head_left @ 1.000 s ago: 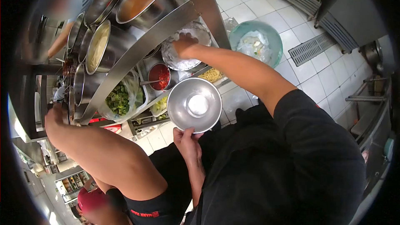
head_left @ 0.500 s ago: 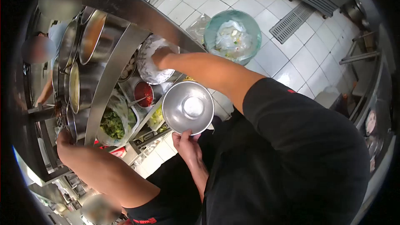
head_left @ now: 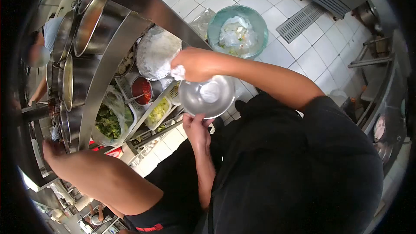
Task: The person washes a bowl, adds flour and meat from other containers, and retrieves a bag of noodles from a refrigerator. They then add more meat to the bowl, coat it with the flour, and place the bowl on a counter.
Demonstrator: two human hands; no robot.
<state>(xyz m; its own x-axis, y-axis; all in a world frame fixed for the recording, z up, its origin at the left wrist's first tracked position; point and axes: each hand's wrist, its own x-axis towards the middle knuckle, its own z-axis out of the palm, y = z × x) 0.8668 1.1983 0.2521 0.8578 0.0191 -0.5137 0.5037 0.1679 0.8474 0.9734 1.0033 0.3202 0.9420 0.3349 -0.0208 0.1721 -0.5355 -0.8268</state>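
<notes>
My left hand [head_left: 197, 126] grips the near rim of a shiny metal bowl [head_left: 225, 93], thumb on the edge. A pale round patch shows on the bowl's bottom. Over its far left edge, my right hand [head_left: 193, 66] is closed around a clump of white powder [head_left: 177, 73], some of it showing below the fingers. Just left of that hand stands a round container [head_left: 142, 70] heaped with more white powder, its surface uneven. Beside it sits a pot of chopped red sauce [head_left: 142, 90] with a spoon handle leaning out.
A bag of leafy greens [head_left: 115, 119] and a white basket of pale cut vegetables [head_left: 158, 112] stand nearby. Large steel pots [head_left: 93, 28] line the shelf at left. A co-worker's arm [head_left: 95, 171] reaches across the lower left. On the tiled floor stands a green bagged bin [head_left: 260, 34].
My right hand has come out of the powder container and over the bowl, now with a clump of powder. The bowl sits slightly higher and further right in view.
</notes>
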